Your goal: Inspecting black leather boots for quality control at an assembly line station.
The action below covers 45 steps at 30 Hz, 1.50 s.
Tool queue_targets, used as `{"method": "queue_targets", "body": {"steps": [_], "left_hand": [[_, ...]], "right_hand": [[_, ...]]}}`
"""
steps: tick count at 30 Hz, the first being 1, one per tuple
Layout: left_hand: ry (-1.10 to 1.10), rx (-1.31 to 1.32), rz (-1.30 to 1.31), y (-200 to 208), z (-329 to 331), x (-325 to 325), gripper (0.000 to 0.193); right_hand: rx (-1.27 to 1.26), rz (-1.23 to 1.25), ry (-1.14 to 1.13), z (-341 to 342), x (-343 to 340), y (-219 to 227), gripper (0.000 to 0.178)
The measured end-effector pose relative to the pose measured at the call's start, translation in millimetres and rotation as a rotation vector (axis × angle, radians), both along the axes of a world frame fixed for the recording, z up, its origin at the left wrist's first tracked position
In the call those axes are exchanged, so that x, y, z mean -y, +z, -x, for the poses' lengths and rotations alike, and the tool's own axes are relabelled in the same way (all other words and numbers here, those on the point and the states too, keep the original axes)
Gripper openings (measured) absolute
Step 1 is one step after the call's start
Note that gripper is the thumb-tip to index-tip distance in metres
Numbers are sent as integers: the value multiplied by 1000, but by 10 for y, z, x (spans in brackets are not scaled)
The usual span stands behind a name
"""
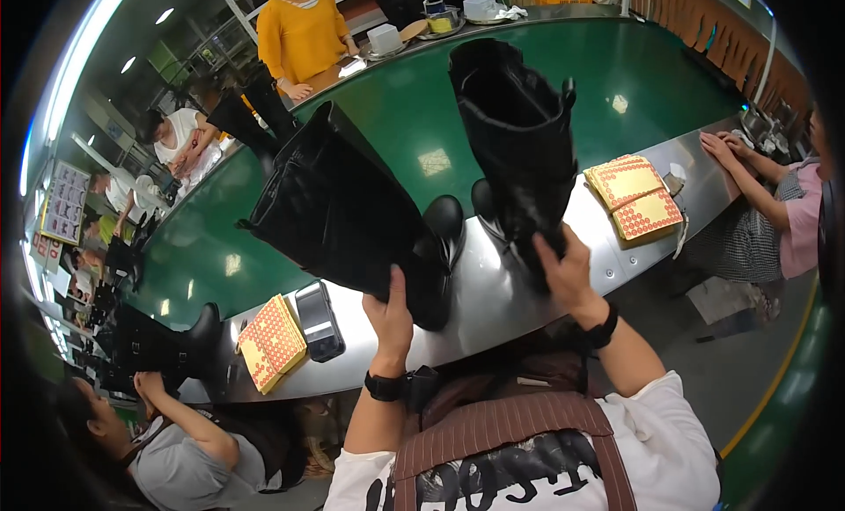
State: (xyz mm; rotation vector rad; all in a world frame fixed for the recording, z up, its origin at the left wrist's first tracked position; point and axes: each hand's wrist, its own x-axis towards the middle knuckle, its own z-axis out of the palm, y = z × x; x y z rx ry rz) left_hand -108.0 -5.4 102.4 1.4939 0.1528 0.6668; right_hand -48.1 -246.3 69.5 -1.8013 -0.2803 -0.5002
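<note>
Two tall black boots stand at the metal edge of the bench in front of me. My left hand [390, 317] grips the left boot [339, 194] low at its back, with the thumb up along it. That boot's shaft tilts to the left and its toe points right. Around the lower back of the right boot [519, 132], my right hand [565, 269] is closed, and its fingers are partly hidden behind the leather. The right boot's open top faces up toward me. The toes of the two boots sit close together.
A green conveyor belt [396, 80] runs beyond the metal ledge [480, 322]. Bundles of yellow cards, one on the left [271, 344] and one on the right [635, 198], lie there, beside a phone [319, 322]. Co-workers sit on both sides; a person in yellow [301, 36] stands across.
</note>
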Motion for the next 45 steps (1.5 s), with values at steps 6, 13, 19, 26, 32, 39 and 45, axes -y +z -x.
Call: {"method": "queue_targets", "body": {"steps": [6,13,19,26,32,39,45], "left_hand": [[29,69,-220,-33,205,-279,18],[25,-8,-315,-223,364,-333,21],[369,680,-190,430,287,-378,94],[400,164,-1094,1692,590,-101,73],[275,-53,-1439,1828,838,65,25],[-465,303,-1468,1740,1347,-465,29],[-298,153,-1359,1736,1421,-499,33]], "right_hand": [[149,-72,-130,-172,567,-124,20],[-50,24,-108,9,790,-265,31],[649,137,-450,348,777,-79,52],[116,-119,475,268,-398,499,59],[182,-113,428,41,-1221,770,51],[-268,-499,820,-481,-1243,524,28],[-257,-484,851,-502,-1323,552,30]]}}
